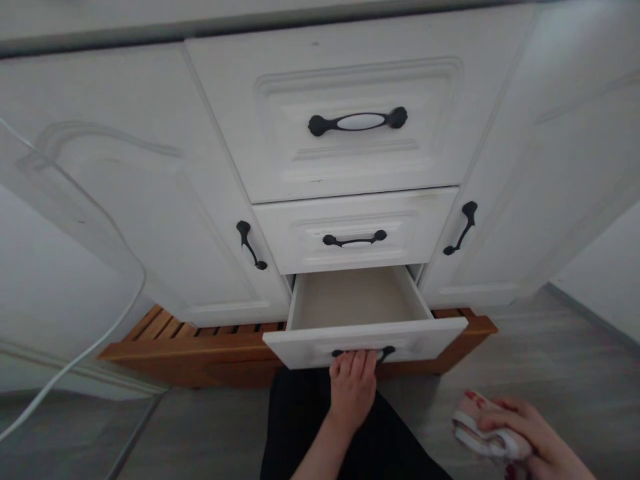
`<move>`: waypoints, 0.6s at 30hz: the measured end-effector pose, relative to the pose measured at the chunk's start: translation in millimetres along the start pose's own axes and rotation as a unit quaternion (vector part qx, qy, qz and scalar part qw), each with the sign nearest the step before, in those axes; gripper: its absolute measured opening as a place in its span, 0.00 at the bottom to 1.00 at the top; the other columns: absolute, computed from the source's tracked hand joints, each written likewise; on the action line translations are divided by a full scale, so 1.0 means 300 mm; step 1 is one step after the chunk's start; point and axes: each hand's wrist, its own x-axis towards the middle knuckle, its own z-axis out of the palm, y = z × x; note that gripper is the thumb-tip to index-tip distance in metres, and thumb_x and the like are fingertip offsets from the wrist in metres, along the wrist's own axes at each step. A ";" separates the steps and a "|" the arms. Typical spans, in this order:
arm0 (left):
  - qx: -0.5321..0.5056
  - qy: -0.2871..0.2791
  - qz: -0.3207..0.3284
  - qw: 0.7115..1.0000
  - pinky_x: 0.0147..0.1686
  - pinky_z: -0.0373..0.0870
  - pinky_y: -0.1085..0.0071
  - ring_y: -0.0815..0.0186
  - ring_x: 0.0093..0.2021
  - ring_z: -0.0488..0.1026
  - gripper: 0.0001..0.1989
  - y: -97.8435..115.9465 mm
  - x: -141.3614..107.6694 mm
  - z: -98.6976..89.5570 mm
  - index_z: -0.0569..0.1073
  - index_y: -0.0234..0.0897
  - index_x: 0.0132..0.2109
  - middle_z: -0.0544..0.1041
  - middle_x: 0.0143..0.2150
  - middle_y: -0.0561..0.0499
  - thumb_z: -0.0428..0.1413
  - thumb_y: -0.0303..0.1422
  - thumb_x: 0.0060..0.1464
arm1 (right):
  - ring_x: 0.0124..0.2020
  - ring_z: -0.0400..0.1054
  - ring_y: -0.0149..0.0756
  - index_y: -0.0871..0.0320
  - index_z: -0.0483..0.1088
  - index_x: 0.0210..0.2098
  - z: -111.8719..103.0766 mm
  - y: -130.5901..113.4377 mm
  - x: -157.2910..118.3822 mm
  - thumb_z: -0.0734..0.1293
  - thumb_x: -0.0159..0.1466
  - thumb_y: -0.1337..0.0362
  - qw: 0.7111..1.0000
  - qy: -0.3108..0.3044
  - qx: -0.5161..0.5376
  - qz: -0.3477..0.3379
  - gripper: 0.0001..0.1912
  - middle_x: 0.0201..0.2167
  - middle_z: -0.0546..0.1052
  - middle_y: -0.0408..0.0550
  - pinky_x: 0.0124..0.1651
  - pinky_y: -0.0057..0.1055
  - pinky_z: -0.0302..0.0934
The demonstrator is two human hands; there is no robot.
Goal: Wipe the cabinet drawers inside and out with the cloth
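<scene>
The bottom drawer (425,339) of a white cabinet is pulled out, and its pale inside (355,297) shows nothing lying in it. My left hand (353,387) has its fingers wrapped over the dark handle (389,353) on that drawer's front. Off to the lower right, apart from the cabinet, my right hand (523,427) grips a folded white cloth (480,427) with red marks. Part of the cloth is hidden under the fingers.
Above are two closed drawers, the middle drawer (300,230) and the top drawer (280,147). Cabinet doors flank them, left door (150,200) and right door (530,200). A slatted wooden base (200,353) sits beneath. A white cable (113,327) hangs at left.
</scene>
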 end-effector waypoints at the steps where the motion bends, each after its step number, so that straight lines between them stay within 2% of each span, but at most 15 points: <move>1: 0.008 -0.025 0.001 1.000 0.54 0.63 0.60 0.62 0.49 0.71 0.21 -0.022 0.037 0.016 0.75 0.48 0.55 0.79 0.48 0.54 0.63 0.32 0.53 | 0.45 0.76 0.59 0.41 0.82 0.24 0.017 -0.030 0.017 0.66 0.41 0.60 1.000 -0.004 0.001 -0.015 0.14 0.42 0.78 0.57 0.39 0.48 0.74; 2: 0.011 -0.052 0.001 0.999 0.56 0.63 0.60 0.62 0.50 0.71 0.22 -0.043 0.075 0.033 0.74 0.48 0.56 0.78 0.49 0.54 0.62 0.32 0.54 | 0.46 0.76 0.59 0.42 0.82 0.23 0.027 -0.057 0.036 0.66 0.40 0.61 1.000 -0.005 0.005 -0.021 0.14 0.42 0.78 0.57 0.39 0.48 0.74; 4: 0.005 -0.095 -0.003 0.995 0.58 0.62 0.60 0.61 0.53 0.70 0.24 -0.083 0.149 0.066 0.71 0.46 0.59 0.77 0.52 0.53 0.60 0.31 0.56 | 0.43 0.76 0.57 0.44 0.82 0.24 0.038 -0.093 0.069 0.65 0.40 0.60 1.000 -0.009 0.019 -0.017 0.15 0.44 0.76 0.57 0.34 0.45 0.73; 7: -0.008 -0.118 -0.007 0.993 0.61 0.61 0.59 0.59 0.57 0.68 0.26 -0.130 0.241 0.115 0.67 0.44 0.63 0.75 0.56 0.51 0.56 0.29 0.58 | 0.44 0.75 0.55 0.46 0.82 0.27 0.056 -0.106 0.082 0.64 0.43 0.60 0.999 -0.025 0.026 -0.028 0.15 0.46 0.75 0.57 0.31 0.41 0.72; 11: -0.023 -0.132 -0.009 0.991 0.63 0.60 0.59 0.57 0.58 0.66 0.28 -0.172 0.310 0.164 0.66 0.43 0.64 0.73 0.58 0.49 0.54 0.26 0.57 | 0.47 0.75 0.54 0.47 0.82 0.27 0.097 -0.096 0.062 0.64 0.46 0.61 0.997 -0.048 0.016 -0.056 0.14 0.45 0.75 0.56 0.40 0.44 0.73; 14: -0.034 -0.145 -0.010 0.989 0.63 0.61 0.58 0.57 0.58 0.66 0.29 -0.183 0.329 0.179 0.65 0.43 0.64 0.73 0.57 0.49 0.54 0.25 0.56 | 0.51 0.74 0.54 0.47 0.82 0.27 0.109 -0.126 0.077 0.64 0.47 0.61 0.994 -0.068 0.014 -0.085 0.14 0.47 0.75 0.55 0.52 0.46 0.70; 16: -0.042 -0.151 -0.009 0.988 0.64 0.61 0.57 0.56 0.59 0.66 0.29 -0.182 0.336 0.177 0.65 0.43 0.65 0.73 0.57 0.49 0.54 0.26 0.56 | 0.56 0.71 0.53 0.47 0.82 0.35 0.106 -0.176 0.120 0.65 0.50 0.60 0.992 -0.047 0.036 -0.109 0.16 0.50 0.75 0.54 0.60 0.47 0.65; 18: -0.049 -0.152 -0.008 0.987 0.64 0.61 0.57 0.56 0.60 0.66 0.30 -0.181 0.341 0.163 0.65 0.42 0.65 0.72 0.59 0.48 0.54 0.25 0.56 | 0.60 0.67 0.51 0.49 0.78 0.50 0.104 -0.240 0.192 0.65 0.55 0.57 0.989 0.018 0.070 -0.126 0.23 0.56 0.74 0.54 0.65 0.47 0.59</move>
